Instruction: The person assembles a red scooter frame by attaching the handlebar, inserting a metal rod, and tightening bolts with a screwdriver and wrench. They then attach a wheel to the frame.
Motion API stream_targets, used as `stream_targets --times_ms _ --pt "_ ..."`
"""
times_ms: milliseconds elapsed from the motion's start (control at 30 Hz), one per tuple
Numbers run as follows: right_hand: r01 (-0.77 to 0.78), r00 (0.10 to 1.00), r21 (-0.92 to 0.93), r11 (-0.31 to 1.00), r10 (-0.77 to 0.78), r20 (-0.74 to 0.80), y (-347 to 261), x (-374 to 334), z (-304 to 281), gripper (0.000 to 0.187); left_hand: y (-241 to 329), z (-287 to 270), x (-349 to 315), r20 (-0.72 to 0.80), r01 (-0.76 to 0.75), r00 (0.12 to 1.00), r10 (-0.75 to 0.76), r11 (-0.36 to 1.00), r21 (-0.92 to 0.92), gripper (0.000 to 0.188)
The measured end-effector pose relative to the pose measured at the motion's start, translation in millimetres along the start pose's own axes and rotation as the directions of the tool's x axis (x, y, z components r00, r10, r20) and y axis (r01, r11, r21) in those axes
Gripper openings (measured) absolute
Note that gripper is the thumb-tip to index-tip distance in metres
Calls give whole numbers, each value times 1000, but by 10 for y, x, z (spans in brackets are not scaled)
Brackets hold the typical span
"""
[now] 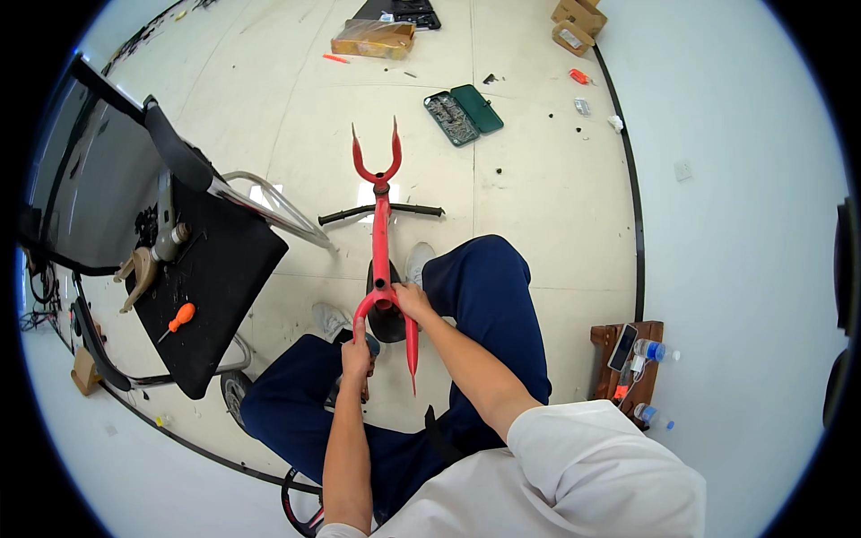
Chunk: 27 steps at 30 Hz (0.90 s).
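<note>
Head: red frame (380, 242) in both hands (356, 357) (412, 301)

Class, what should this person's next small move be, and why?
Probably steady the red bicycle frame with the right hand and free the left hand: both hold its rear end, leaving neither spare, while its front fork stands bare.

Floor: glossy cream tiles (556, 215), thinly jointed; pale glare patches (365, 194) near centre. Right: plain bluish-white wall (744, 260), small white socket plate (683, 170), black skirting strip (638, 224). Left: black armchair (224, 282), tubular metal legs (285, 212). Lower right: low brown wooden stool (599, 344) near wall.
</note>
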State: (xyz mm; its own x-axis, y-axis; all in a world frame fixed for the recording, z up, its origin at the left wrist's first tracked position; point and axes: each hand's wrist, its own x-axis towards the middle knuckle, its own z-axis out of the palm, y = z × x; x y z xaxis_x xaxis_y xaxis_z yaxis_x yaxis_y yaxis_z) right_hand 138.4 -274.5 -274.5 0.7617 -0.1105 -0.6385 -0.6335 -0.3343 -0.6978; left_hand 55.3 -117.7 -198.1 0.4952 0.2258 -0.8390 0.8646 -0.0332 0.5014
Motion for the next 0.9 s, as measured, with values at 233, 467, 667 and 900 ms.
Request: stream_targets --times_ms 233,467,667,900 --pt "-242 948 426 872 118 297 -140 -218 -177 55 44 59 -84 41 55 998 -51 993 -102 65" --pt "-170 914 389 906 -3 405 -240 -447 -395 57 50 112 -190 136 52 990 -29 983 -176 62" --pt "162 965 41 986 -167 204 -254 -564 -453 35 90 166 -287 109 -122 984 143 976 -178 63" --pt "237 969 -121 964 -226 101 -7 -296 -444 32 77 260 -350 201 62 979 -9 964 -258 62"
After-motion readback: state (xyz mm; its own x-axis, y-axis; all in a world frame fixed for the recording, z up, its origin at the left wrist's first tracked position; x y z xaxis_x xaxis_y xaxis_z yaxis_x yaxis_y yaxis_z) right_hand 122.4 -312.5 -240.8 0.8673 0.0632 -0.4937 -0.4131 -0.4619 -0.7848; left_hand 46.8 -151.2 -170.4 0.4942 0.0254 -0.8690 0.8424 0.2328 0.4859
